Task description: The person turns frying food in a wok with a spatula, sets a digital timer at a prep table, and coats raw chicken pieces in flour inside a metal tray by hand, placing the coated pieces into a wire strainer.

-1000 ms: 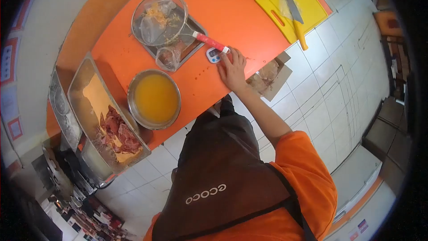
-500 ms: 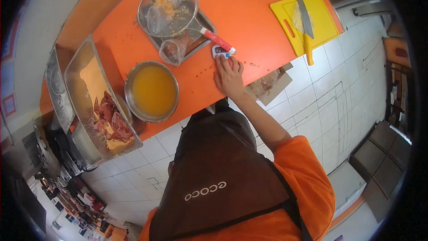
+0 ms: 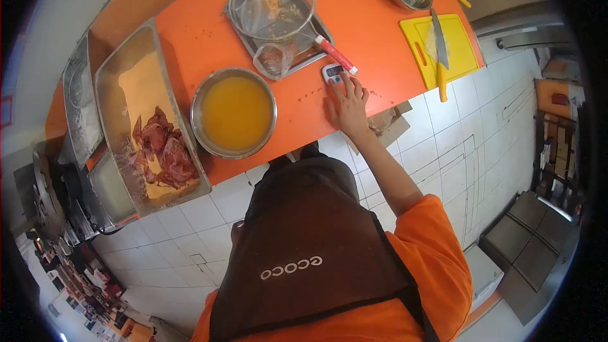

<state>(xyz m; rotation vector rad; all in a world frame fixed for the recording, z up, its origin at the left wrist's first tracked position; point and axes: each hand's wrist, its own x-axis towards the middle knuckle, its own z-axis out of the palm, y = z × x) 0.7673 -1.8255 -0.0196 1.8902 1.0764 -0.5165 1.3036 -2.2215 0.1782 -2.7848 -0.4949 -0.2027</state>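
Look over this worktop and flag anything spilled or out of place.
Small drops dot the orange table on both sides of the right hand, like an unwiped spill. The knife on the yellow cutting board has its handle jutting past the table's edge, where it might get knocked.

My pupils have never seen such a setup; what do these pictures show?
No machine here: a person in a brown apron works bare-handed. One camera, worn on the head, looks forward and down. The right hand touches a digital timer on the orange table but lifts nothing. Nearby are a red-handled sieve, a steel bowl of yellow liquid, a metal pan holding raw meat, and a yellow cutting board with a yellow-handled knife across it. A sliver, maybe of the left hand, shows beside the apron; what it does is unclear.
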